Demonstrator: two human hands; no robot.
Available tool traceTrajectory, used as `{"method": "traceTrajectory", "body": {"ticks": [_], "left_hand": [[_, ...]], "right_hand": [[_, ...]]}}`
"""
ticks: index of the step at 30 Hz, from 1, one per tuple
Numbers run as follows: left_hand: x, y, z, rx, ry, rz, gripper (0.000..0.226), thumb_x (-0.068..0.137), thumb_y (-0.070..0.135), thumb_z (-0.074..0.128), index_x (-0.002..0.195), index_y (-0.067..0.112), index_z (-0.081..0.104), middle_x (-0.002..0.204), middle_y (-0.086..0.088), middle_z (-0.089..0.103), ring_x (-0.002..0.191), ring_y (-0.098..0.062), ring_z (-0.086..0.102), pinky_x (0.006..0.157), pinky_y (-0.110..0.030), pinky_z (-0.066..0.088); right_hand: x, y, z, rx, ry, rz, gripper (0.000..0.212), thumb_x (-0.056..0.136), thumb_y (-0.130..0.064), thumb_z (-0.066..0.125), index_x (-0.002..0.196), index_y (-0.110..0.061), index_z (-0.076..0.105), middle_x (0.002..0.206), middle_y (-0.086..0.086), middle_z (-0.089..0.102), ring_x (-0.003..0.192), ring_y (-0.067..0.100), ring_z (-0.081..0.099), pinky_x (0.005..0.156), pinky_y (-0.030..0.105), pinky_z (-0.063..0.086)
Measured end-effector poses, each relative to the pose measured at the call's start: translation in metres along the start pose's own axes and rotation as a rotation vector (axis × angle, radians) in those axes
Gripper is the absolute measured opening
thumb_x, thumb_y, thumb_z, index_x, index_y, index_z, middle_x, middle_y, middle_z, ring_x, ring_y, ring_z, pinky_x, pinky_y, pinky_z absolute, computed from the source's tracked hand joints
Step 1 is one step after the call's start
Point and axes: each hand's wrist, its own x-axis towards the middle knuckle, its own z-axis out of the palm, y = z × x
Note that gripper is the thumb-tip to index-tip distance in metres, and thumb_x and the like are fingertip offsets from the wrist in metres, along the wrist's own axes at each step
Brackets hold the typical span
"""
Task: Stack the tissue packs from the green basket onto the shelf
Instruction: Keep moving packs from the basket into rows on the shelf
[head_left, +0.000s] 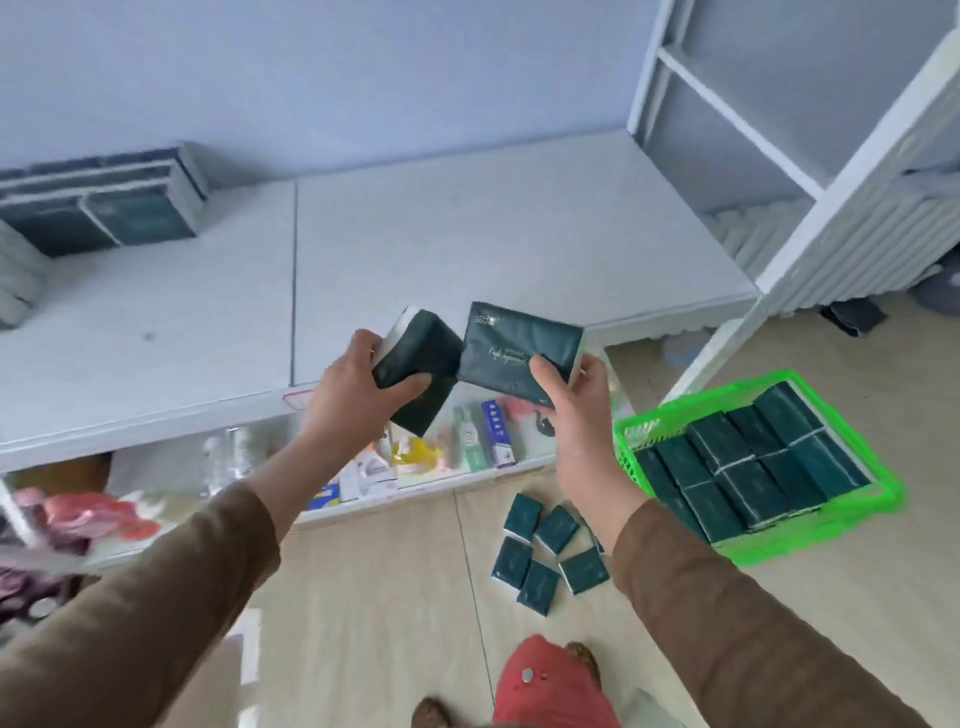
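Observation:
My left hand (358, 387) grips a dark green tissue pack (423, 358), tilted, above the front edge of the white shelf (467, 249). My right hand (569, 410) holds a second dark green tissue pack (519, 351) with gold lettering; the two packs nearly touch. The green basket (883, 501) sits on the floor to the right, filled with several more packs (748, 467). A stack of packs (111, 210) stands at the shelf's back left.
Several loose tissue packs (545, 551) lie on the wooden floor between me and the basket. The lower shelf (415, 486) holds bottles and boxes. A white shelf frame (810, 171) rises at right. Pink bags (83, 514) sit at lower left.

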Motion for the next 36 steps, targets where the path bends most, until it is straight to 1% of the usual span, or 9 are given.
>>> {"method": "traceTrajectory", "body": {"ticks": [3,7,9,12,15,20,25,30,36], "left_hand": [[0.007,-0.044,-0.067,-0.006,0.043,-0.053,0.042,0.073,0.051,0.072,0.098,0.032,0.044,0.083,0.012,0.06,0.072,-0.007,0.057,0.053,-0.026,0.043],[0.032,-0.095,-0.135,0.044,0.095,-0.081,0.039,0.073,0.039,0.075,0.1,0.028,0.049,0.087,0.011,0.06,0.076,-0.008,0.056,0.058,-0.027,0.044],[0.054,-0.119,-0.161,0.107,0.119,-0.08,0.037,0.072,0.035,0.075,0.099,0.026,0.051,0.092,0.007,0.054,0.079,-0.012,0.052,0.058,-0.024,0.036],[0.091,-0.155,-0.194,0.2,0.145,-0.12,0.045,0.073,0.034,0.077,0.109,0.02,0.054,0.102,0.0,0.046,0.092,-0.021,0.048,0.069,-0.03,0.038],[0.13,-0.193,-0.223,0.253,0.147,-0.165,0.049,0.073,0.034,0.079,0.113,0.018,0.056,0.107,-0.001,0.048,0.095,-0.022,0.047,0.075,-0.033,0.038],[0.18,-0.25,-0.26,0.499,0.185,-0.167,0.057,0.075,0.04,0.08,0.123,0.019,0.059,0.119,-0.003,0.059,0.114,-0.027,0.042,0.09,-0.041,0.042],[0.224,-0.295,-0.288,0.616,0.201,-0.048,0.054,0.073,0.033,0.083,0.121,0.019,0.061,0.104,0.0,0.06,0.105,-0.025,0.044,0.088,-0.042,0.045],[0.267,-0.335,-0.305,0.714,0.142,0.044,0.057,0.072,0.027,0.084,0.122,0.02,0.059,0.109,0.0,0.059,0.105,-0.024,0.044,0.089,-0.043,0.047],[0.303,-0.373,-0.32,0.851,0.089,0.072,0.053,0.074,0.022,0.083,0.12,0.017,0.057,0.113,-0.003,0.052,0.103,-0.025,0.045,0.089,-0.04,0.047]], "right_hand": [[-0.003,-0.005,0.072,-0.029,-0.13,-0.016,0.032,0.076,-0.031,0.079,0.098,-0.033,0.057,0.108,0.005,0.068,0.11,0.033,0.065,0.083,0.048,0.05],[0.01,-0.007,0.154,-0.1,-0.262,-0.061,0.041,0.068,-0.034,0.077,0.104,-0.032,0.057,0.091,-0.019,0.069,0.094,0.007,0.068,0.086,0.038,0.053],[0.024,-0.003,0.191,-0.137,-0.31,-0.079,0.041,0.071,-0.029,0.077,0.108,-0.029,0.058,0.099,-0.01,0.069,0.096,0.012,0.068,0.087,0.036,0.053],[0.051,0.006,0.245,-0.182,-0.37,-0.104,0.039,0.077,-0.02,0.079,0.11,-0.023,0.06,0.11,0.004,0.069,0.098,0.016,0.066,0.083,0.029,0.052],[0.082,0.018,0.299,-0.25,-0.429,-0.114,0.04,0.079,-0.017,0.08,0.113,-0.021,0.06,0.11,0.002,0.07,0.098,0.014,0.065,0.08,0.025,0.049],[0.126,0.037,0.376,-0.411,-0.483,-0.163,0.043,0.076,-0.019,0.082,0.114,-0.019,0.06,0.11,-0.001,0.069,0.102,0.013,0.064,0.086,0.029,0.051],[0.152,0.055,0.437,-0.483,-0.499,-0.177,0.04,0.077,-0.025,0.082,0.107,-0.024,0.056,0.105,-0.005,0.065,0.092,0.011,0.059,0.076,0.024,0.047],[0.16,0.082,0.478,-0.503,-0.497,-0.135,0.039,0.08,-0.02,0.08,0.108,-0.023,0.053,0.107,0.0,0.066,0.085,0.012,0.059,0.082,0.031,0.05],[0.164,0.107,0.52,-0.58,-0.442,-0.118,0.041,0.083,-0.02,0.078,0.116,-0.022,0.053,0.113,0.002,0.063,0.094,0.023,0.062,0.085,0.037,0.052]]}}
